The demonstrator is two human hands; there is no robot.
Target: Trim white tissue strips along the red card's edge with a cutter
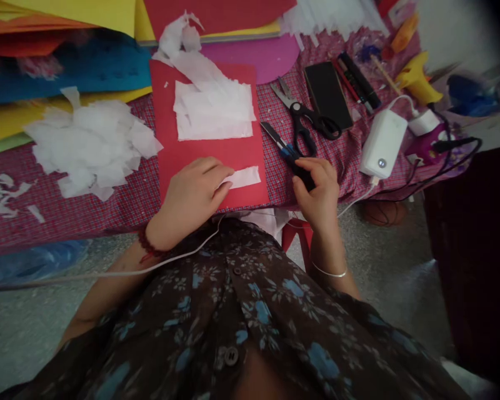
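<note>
My left hand (194, 191) rests at the near part of a red sheet (208, 153), its fingers curled together over one end of a folded white paper strip (246, 177). Just right of the sheet, my right hand (321, 191) is closed round the black handle of a utility knife (286, 150), whose blade points up and left. Above the strip, overlapping white paper pieces (214, 114) form a flat rectangle on the red sheet. Black-handled scissors (302, 116) lie open beyond the knife.
Loose white paper pieces (94, 144) are heaped at left. A phone (327, 94), markers (358, 80), a white power bank (384, 143) with cables and a yellow glue gun (420, 80) lie at right. Coloured sheets (66, 66) are stacked at the back. A cable crosses my left forearm.
</note>
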